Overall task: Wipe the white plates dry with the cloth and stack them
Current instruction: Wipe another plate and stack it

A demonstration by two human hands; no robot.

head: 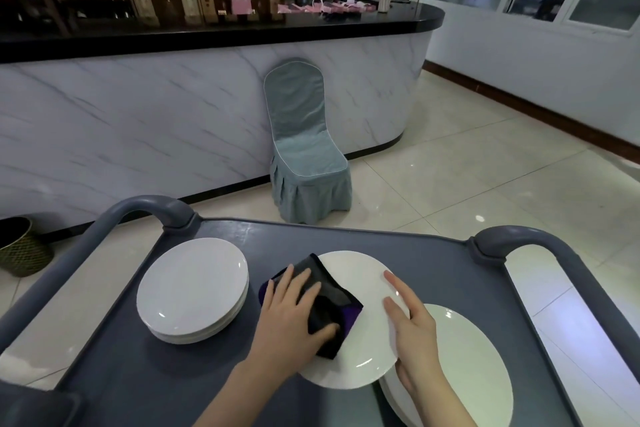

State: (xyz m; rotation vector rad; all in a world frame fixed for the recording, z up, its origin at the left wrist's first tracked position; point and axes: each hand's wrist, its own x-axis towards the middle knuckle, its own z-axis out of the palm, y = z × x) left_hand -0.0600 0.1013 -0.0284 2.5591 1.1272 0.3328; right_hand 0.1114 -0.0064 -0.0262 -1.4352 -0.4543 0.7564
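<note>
A white plate (363,350) lies in the middle of the grey cart top (114,367). My left hand (294,315) presses a folded black and purple cloth (325,302) flat onto the plate's left side, fingers spread. My right hand (412,333) grips the plate's right rim, with fingers on top and thumb below the edge. The plate overlaps a stack of white plates (471,367) at the right. Another stack of white plates (194,291) stands at the left of the cart.
The cart has raised grey handles at the far left (138,211) and far right (540,243). Beyond it stand a covered blue-grey chair (304,149) and a marble counter (138,128). A wicker bin (20,246) sits on the tiled floor at the left.
</note>
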